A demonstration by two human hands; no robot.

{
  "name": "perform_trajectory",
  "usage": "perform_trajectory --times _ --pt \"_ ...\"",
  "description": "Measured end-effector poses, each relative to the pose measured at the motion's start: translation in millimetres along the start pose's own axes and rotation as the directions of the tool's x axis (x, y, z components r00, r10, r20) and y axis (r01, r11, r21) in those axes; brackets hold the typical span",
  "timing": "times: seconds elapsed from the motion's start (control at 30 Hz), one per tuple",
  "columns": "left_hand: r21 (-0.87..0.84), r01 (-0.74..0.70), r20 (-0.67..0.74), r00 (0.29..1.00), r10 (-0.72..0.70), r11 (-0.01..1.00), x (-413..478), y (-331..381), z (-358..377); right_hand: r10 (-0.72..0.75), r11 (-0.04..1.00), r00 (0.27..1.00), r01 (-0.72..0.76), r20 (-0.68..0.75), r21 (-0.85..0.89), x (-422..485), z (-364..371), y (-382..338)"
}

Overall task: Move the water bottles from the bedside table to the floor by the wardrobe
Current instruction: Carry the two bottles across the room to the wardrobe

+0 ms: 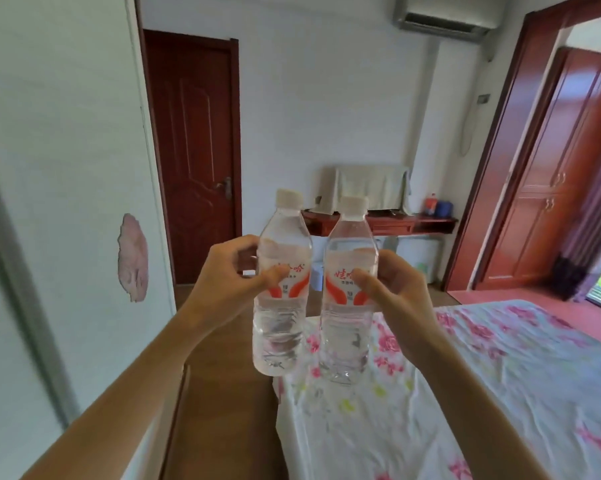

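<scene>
A: Nearest the lens, what?

B: Two bare forearms, reaching forward over the bed (pixel 465 393) with its floral sheet and the strip of wooden floor (pixel 222 410) left of it.

A: And the hands?

B: Left hand (pixel 229 271) wrapped round the label band of the left bottle (pixel 281 285), thumb across the front, fingers behind. Right hand (pixel 396 292) clamped the same way on the right bottle (pixel 349 292).

A: Position of the bottles against the bed?

B: Both held in the air above the bed's near-left corner, touching neither sheet nor floor. Roughly upright, the right one leaning slightly left. Just beside each other, bodies apart or barely brushing; cannot tell which. White caps on, clear water inside, red-and-white labels.

A: Left of the bed?

B: A pale wardrobe panel (pixel 67 168) running along the left edge, with a pink patch (pixel 132 258) on its face.

A: Beyond the bed?

B: A dark red door (pixel 195 157), shut, past the bed's far-left side. Straight past the foot, a reddish counter (pixel 396 223) against the white wall, carrying something draped in cloth (pixel 368 188), with a red-capped container and a blue object at its right end.

A: Farther still?

B: An air conditioner (pixel 444 15) high on the wall above the counter. Right of the bed, a red-framed doorway (pixel 493 150) with wooden cupboards behind it.
</scene>
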State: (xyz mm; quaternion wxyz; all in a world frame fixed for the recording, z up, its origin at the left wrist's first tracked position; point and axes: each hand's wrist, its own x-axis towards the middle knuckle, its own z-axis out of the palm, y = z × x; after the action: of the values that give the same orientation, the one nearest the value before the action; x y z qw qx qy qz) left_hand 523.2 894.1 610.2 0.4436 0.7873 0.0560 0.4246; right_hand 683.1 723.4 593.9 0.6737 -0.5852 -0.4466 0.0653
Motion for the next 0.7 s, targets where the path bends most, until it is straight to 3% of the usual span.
perform_trajectory --times 0.37,0.7 --pt "-0.038 -0.028 0.000 1.000 0.028 0.999 79.9 -81.9 -43.4 -0.032 0.999 0.999 0.032 -0.012 0.000 96.7 48.9 44.4" --pt "0.040 0.008 -0.062 0.998 -0.006 0.999 124.5 -151.4 -77.6 -0.005 1.000 1.000 0.005 0.012 0.004 166.5 101.4 96.4"
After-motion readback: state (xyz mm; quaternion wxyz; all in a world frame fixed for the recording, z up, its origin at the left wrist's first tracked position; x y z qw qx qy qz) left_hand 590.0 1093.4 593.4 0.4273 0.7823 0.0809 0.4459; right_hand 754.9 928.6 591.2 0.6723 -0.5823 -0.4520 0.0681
